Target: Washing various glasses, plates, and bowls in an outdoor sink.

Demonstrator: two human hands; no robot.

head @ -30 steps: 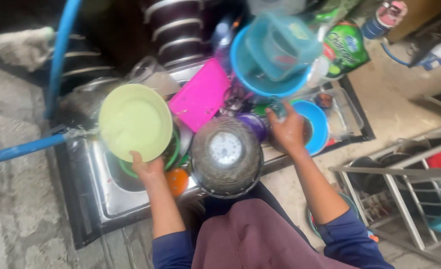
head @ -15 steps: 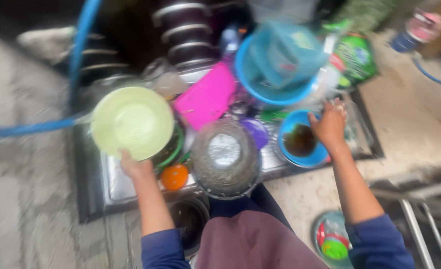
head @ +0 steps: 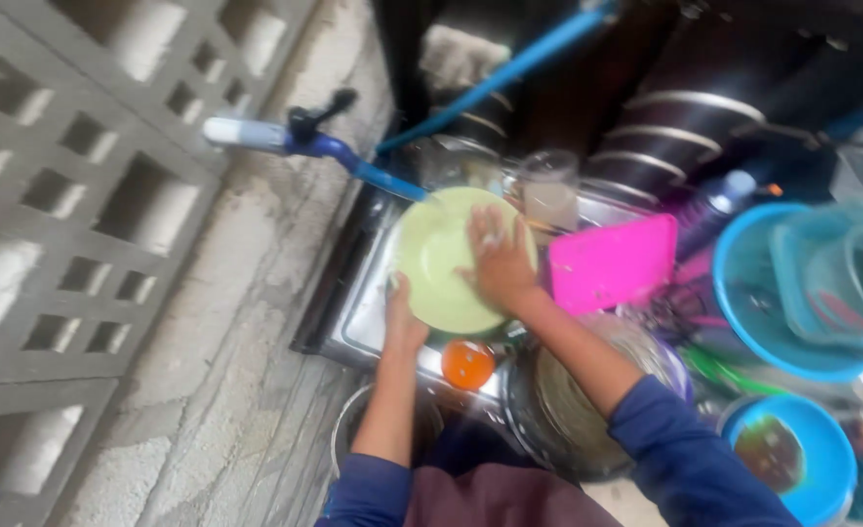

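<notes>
Left hand (head: 404, 320) pinched green plate (head: 441, 283) at its lower rim over the sink (head: 358, 322); right hand (head: 498, 259) lay flat inside, fingers spread. Pink tray (head: 612, 263) crowded right edge.

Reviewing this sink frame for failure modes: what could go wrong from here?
1. The left hand grips only the bottom edge of the green plate while the right hand presses its face; wet, it could slip into the sink.
2. The glass stands just behind the plate; a push might tip it.
</notes>
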